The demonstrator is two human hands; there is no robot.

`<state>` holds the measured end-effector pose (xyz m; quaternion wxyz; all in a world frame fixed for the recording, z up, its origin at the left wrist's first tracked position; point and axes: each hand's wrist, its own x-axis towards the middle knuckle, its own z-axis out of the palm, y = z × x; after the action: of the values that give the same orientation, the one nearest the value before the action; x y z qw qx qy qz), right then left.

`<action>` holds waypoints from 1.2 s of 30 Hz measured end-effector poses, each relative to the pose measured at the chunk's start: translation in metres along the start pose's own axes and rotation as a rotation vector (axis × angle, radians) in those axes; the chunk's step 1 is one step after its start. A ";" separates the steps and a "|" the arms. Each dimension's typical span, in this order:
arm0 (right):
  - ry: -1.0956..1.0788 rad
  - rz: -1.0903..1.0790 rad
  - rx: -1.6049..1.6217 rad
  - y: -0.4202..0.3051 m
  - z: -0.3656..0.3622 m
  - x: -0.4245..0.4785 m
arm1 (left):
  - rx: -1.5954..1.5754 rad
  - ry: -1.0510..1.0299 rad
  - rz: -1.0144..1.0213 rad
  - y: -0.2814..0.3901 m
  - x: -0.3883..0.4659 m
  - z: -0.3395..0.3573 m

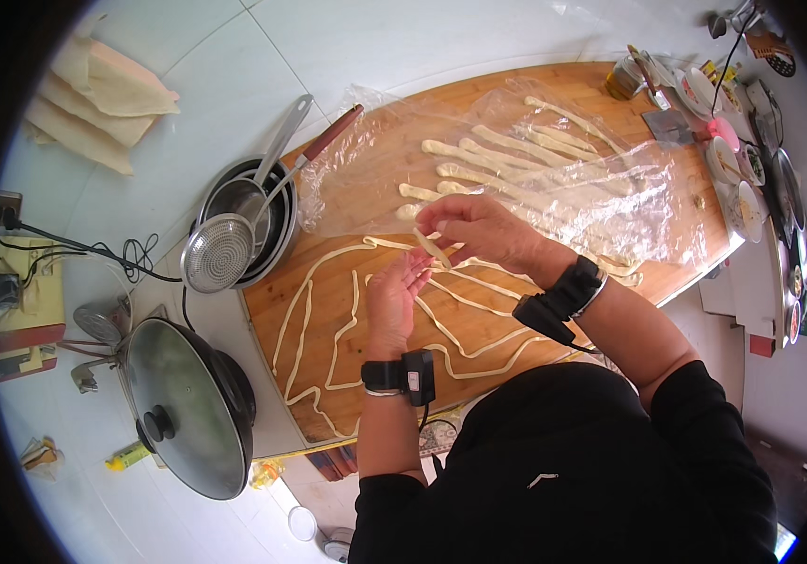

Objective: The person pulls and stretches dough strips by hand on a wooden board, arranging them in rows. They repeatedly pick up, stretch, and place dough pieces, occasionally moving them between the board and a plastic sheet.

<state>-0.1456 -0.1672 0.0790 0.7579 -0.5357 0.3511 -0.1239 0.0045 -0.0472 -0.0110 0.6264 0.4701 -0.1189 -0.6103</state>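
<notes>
A pale dough strip (432, 248) spans the gap between my two hands above the wooden board (389, 352). My right hand (477, 229) pinches its upper part between thumb and fingers. Palm up, my left hand (398, 289) is at the strip's lower end with fingers half curled; whether they grip it is unclear. Long thin dough strands (301, 331) lie in bends over the near part of the board, some partly behind my hands. Farther back, thicker dough ropes (502, 151) lie side by side, partly under clear plastic film (375, 162).
Nested metal bowls (292, 229) hold a perforated skimmer (218, 252) and a pan at the board's left. A lidded wok (188, 409) stands nearer me on that side. At the far right are a jar (625, 77), a metal scraper (668, 127) and several food bowls (745, 211).
</notes>
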 end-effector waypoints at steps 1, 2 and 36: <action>0.002 -0.003 -0.022 0.001 0.000 0.001 | -0.023 -0.028 -0.010 0.003 0.000 0.006; -0.010 -0.031 -0.084 0.004 -0.001 0.003 | -0.046 -0.056 -0.020 0.006 -0.001 0.013; 0.131 -0.326 -1.288 0.104 -0.013 0.002 | 0.092 -0.135 0.162 0.097 -0.018 0.027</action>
<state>-0.1726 -0.1365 -0.0181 0.2351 -0.9189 0.3149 -0.0346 0.0436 -0.0614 0.0821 0.6422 0.4448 -0.2265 -0.5817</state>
